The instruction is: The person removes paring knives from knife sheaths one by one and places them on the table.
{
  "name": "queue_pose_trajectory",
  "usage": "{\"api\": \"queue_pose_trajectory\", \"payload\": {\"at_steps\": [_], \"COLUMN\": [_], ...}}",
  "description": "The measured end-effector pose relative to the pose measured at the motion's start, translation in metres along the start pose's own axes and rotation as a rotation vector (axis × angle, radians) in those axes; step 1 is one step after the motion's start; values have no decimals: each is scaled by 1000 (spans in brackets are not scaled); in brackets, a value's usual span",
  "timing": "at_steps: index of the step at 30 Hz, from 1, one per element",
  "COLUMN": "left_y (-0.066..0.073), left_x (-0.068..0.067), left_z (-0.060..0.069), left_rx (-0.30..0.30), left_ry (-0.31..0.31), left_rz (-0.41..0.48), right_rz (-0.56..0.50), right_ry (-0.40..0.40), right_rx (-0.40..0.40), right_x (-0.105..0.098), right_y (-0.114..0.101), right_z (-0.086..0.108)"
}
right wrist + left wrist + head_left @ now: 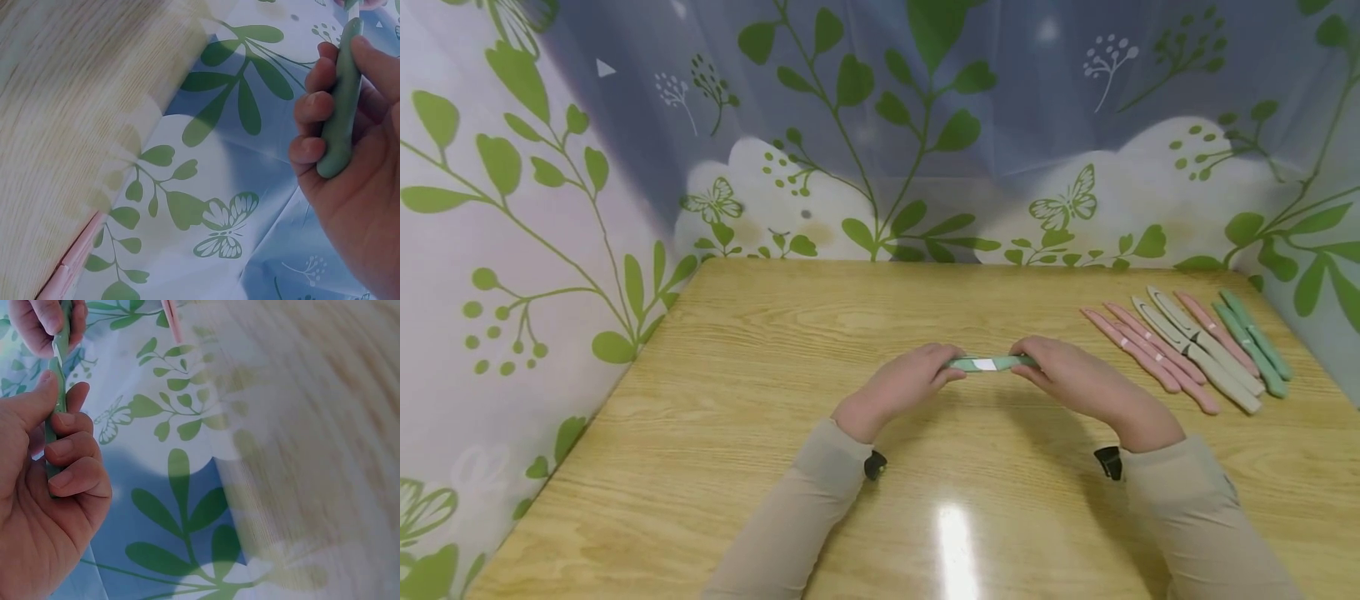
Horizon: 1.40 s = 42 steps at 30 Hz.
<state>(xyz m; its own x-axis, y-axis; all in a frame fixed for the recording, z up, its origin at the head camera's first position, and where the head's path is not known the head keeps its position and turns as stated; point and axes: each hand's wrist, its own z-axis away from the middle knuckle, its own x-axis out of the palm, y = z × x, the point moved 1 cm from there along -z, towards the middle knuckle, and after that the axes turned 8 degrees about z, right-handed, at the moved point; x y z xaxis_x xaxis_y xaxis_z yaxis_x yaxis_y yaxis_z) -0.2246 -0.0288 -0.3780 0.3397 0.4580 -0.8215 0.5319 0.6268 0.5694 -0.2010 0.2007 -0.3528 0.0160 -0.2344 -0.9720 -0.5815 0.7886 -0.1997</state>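
A green paring knife (985, 364) with a matching sheath lies level between both hands above the table. My left hand (901, 385) grips the sheath end, fingers curled round it in the left wrist view. On the other end, my right hand (1071, 382) holds the rounded handle (340, 119). A short white section shows between the two green parts. It looks like bare blade, though glare hides its detail.
At the right of the wooden table (760, 333) lie several similar knives: pink ones (1142, 354), cream ones (1213, 367) and green ones (1255, 346). A leaf-patterned curtain (865, 125) hangs along the back and sides.
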Motion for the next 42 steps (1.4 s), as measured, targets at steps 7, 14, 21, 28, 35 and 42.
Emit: {"api": "queue_pose_trajectory", "payload": {"at_steps": [7,14,21,28,35,42], "left_y": [-1,-1,-3,-4,-3,-3], "left_x": [0,0,1,2,2,2], "left_z": [-1,-1,-1,-1,-1,-1], "left_rx": [1,3,12,15,4,4], "left_ry": [-8,-12,2,2,-1,-2], "left_rz": [2,5,-5,-8,-11,-7], "right_rz": [12,19,29,15,6,8], "right_ry": [14,12,18,-2,-15,-18], "right_rx": [-16,-8,-7,3,17,23], "right_x": [1,0,-1,-1,-2,-4], "right_y": [2,2,3,4,4,3], "right_z": [0,0,0,1,2,2]}}
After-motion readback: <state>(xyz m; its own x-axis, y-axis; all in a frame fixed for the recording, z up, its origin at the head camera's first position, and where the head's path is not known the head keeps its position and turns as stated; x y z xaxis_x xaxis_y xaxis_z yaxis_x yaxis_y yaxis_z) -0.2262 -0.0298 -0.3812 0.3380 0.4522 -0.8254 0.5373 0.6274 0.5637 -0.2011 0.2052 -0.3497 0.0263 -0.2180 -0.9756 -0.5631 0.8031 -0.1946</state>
